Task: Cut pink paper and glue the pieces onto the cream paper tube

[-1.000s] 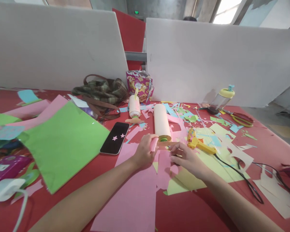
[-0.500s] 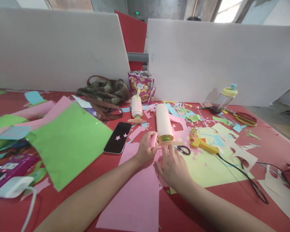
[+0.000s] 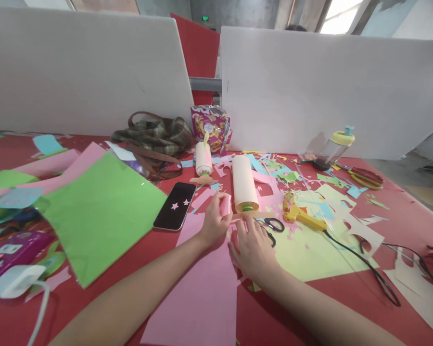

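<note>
My left hand [image 3: 215, 222] is closed on a pink paper strip [image 3: 225, 205], whose upper part stands up between thumb and fingers. A thin pink edge runs from it toward my right hand [image 3: 254, 250], where bent fingers appear to pinch the strip's other end; the fingertips are partly hidden. Just beyond lies a cream paper-wrapped cylinder [image 3: 244, 182] with a green ring and a flat peach-coloured piece [image 3: 260, 215] at its near end. Black-handled scissors [image 3: 274, 224] lie beside my right fingers. Under both hands is a pink paper sheet [image 3: 198, 288].
A yellow glue gun [image 3: 303, 216] with a black cord lies on pale yellow paper [image 3: 310, 262] at the right. At the left are a phone [image 3: 175, 206] and green sheet [image 3: 104, 206]. Farther back stand a smaller wrapped cylinder [image 3: 203, 160], a snack bag [image 3: 212, 127] and a clear bottle [image 3: 334, 151].
Both hands have shifted slightly left and toward me, away from the cream cylinder. More of the scissors' handles now shows beside my right hand.
</note>
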Tool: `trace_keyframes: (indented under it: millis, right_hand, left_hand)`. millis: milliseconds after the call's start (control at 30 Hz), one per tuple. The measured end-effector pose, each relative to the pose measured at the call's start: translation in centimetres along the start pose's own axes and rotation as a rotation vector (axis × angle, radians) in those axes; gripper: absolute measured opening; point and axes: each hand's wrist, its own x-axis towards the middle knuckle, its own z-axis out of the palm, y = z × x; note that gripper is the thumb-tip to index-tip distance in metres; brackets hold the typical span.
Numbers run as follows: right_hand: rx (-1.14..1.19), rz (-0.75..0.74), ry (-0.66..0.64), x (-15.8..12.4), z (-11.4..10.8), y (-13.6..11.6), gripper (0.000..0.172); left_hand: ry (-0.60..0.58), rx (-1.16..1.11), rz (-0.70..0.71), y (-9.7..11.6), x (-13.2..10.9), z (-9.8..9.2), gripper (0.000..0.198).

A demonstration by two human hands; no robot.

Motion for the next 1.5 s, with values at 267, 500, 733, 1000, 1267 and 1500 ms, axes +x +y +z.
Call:
trace_keyframes:
  millis: [267, 500, 733, 1000, 1267, 1500]
  right_hand:
    - [0.146, -0.067, 0.01, 0.1, 0.9, 0.2, 0.014]
    - [0.56, -0.002, 0.056, -0.4, -0.7, 1.0, 0.011]
    - [1.048, 0.229, -0.05, 0.7, -3.8, 4.0, 0.011]
    - [1.191, 0.045, 0.237, 2.3, -6.3, 5.3, 0.013]
    - [0.896, -0.206, 0.447, 2.1, -5.0, 3.8, 0.019]
    - [0.852, -0.24, 0.464, 1.8, -4.8, 3.4, 0.02]
  left_hand:
    - [0.03, -0.044, -0.074, 0.1, 0.1, -0.1, 0.018]
    - [0.052, -0.116, -0.065, 0.6, 0.2, 0.0, 0.014]
    - [-0.013, -0.181, -0.098, 2.2, 0.4, -0.1, 0.016]
    - [-0.159, -0.327, -0.261, 5.1, 0.0, -0.3, 0.014]
    - [-0.278, -0.405, -0.341, 7.2, -0.6, -0.6, 0.019]
    - [-0.278, -0.4, -0.358, 7.7, -0.6, -0.9, 0.03]
